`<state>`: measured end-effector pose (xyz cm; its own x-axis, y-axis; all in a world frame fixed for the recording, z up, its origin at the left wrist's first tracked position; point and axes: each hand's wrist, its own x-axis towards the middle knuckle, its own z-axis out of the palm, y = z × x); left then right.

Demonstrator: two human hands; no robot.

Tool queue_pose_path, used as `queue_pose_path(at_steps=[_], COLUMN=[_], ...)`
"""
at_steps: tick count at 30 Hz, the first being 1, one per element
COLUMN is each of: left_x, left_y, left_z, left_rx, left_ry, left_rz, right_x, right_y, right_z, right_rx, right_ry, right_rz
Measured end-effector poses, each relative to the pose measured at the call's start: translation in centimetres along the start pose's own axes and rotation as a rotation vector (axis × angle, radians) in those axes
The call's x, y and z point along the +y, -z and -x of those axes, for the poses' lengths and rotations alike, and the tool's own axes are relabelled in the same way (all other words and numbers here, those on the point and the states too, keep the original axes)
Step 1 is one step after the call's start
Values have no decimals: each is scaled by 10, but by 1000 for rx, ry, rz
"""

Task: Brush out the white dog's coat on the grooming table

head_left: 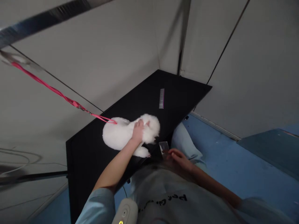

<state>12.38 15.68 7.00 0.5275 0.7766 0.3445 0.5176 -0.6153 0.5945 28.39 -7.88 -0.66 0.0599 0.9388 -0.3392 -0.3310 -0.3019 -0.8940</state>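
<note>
A small white dog (119, 133) lies on a black table (177, 90), its head turned toward the right. My left hand (138, 130) grips the dog behind its head, with fingers curved over the neck fur. Below the dog's head, by the table's near edge, my right hand (178, 157) is closed around the handle of what looks like a slicker brush (164, 146). The brush has a flat rectangular head and is apart from the dog. One front paw (146, 154) stretches toward my body.
A metal comb (161, 99) lies on the table beyond the dog. A pink leash (58, 92) runs from a metal bar (44, 20) at upper left down to the dog. Pale walls stand behind the table; the floor (221, 158) is blue.
</note>
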Motion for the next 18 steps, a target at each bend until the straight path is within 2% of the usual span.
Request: queue_pose_path(at_steps=[3,7,9,10,12,14,16,18], left_x=[0,-11,-20,-24,-30,-36,-41,-46], left_y=[-9,1,11,15,21,23,22,21], left_z=[-16,-25,-26,-26,-24,-22,-22,-26], left_rx=[-252,-533,-536,-508,-443,-393,-364,-349], left_ry=[-81,19,131,188,260,284,298,321], left_rz=[11,179,239,247,234,206,179,156], right_x=[6,-15,-27,-30,-29,-18,-7,-4], right_y=[-18,-41,-58,-67,-87,-104,-114,-116], right_z=[9,-8,-28,-39,-57,-66,-65,-59], right_rx=[-211,-373,-388,-345,-169,-12,-3,-78], right_ry=[-40,-61,-12,32,100,81,-17,-85], right_rz=[-74,181,178,99,-96,-216,-236,-232])
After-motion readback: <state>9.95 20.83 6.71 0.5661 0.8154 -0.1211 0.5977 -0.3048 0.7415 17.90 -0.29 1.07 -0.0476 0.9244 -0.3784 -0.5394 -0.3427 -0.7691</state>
